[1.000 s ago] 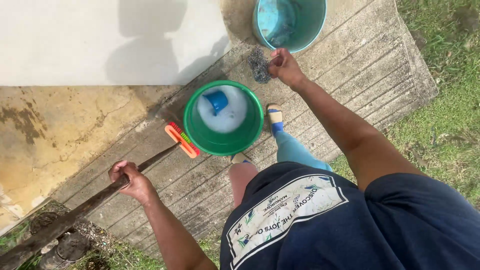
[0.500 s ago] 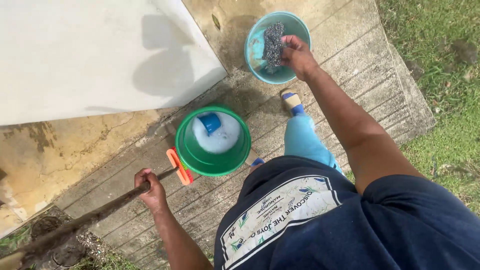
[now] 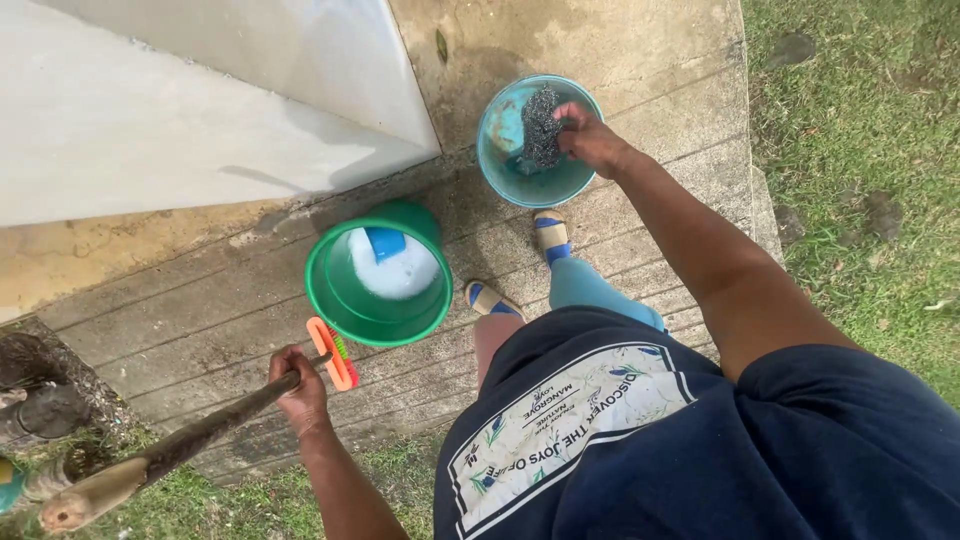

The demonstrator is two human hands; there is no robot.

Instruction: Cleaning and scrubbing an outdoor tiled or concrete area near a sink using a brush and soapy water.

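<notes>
Setting: outdoors, daylight, seen from above the person's own body.
Ground: a weathered concrete slab point(image 3: 620, 40) scored with parallel grooves, stained brown along its left part and damp around the two vessels.
Wall: a pale grey wall face point(image 3: 180, 110) fills the upper left; its lower edge meets the slab on a slant.
Border: grass point(image 3: 860, 150) lies along the right edge of the slab and again along the bottom left.
Right hand point(image 3: 592, 138): fingers pressed together, pinching a dark steel-wool scrubber point(image 3: 541, 125) at its right edge.
Scrubber position: held over the inside of a teal basin point(image 3: 500, 150), which stands on the slab near the top centre; whether the scrubber touches the basin floor cannot be told.
Left hand point(image 3: 300, 385): closed in a fist around a long wooden handle point(image 3: 170, 450) that runs down to the lower left corner.
Brush head point(image 3: 332, 352): orange with green bristles, at the handle's upper end, just beside the rim of the green bucket.
Green bucket point(image 3: 340, 300): stands upright on the slab between the two hands and holds white foam point(image 3: 405, 275) with a blue scoop point(image 3: 385, 243) in it.
Feet: two blue-and-tan striped sandals point(image 3: 550, 235) rest on the slab between bucket and basin.
Clothing: dark navy shirt point(image 3: 800, 460) with a white printed panel.
</notes>
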